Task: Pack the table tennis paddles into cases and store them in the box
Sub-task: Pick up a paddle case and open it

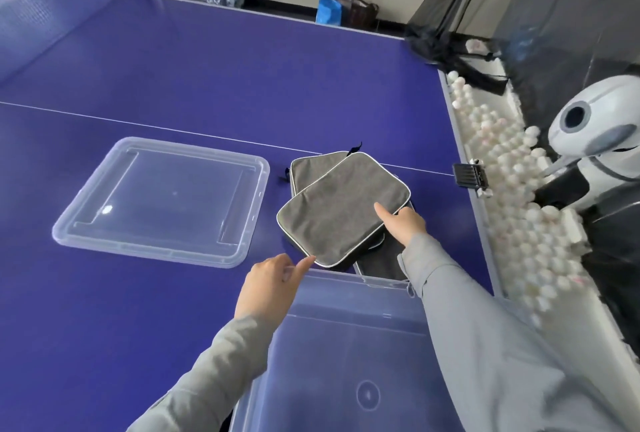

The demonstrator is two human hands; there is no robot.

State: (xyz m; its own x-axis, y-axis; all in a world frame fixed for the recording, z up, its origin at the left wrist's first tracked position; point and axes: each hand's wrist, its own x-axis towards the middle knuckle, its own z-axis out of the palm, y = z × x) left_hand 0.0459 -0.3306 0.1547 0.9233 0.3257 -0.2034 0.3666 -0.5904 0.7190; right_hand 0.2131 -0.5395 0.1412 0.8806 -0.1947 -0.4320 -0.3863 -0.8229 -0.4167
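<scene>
bright even light, soft blur, bowed edges

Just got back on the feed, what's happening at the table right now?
A person's right hand pinches the right edge of the top case, thumb on top, while the left hand touches its near corner. It lies askew on a second case. The clear box in front of them holds no case yet; its lid lies on the table to the left.

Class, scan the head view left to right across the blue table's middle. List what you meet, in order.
Clear plastic lid → top grey fabric paddle case → black clip on the table edge → heap of white balls → white rounded ball machine.
</scene>
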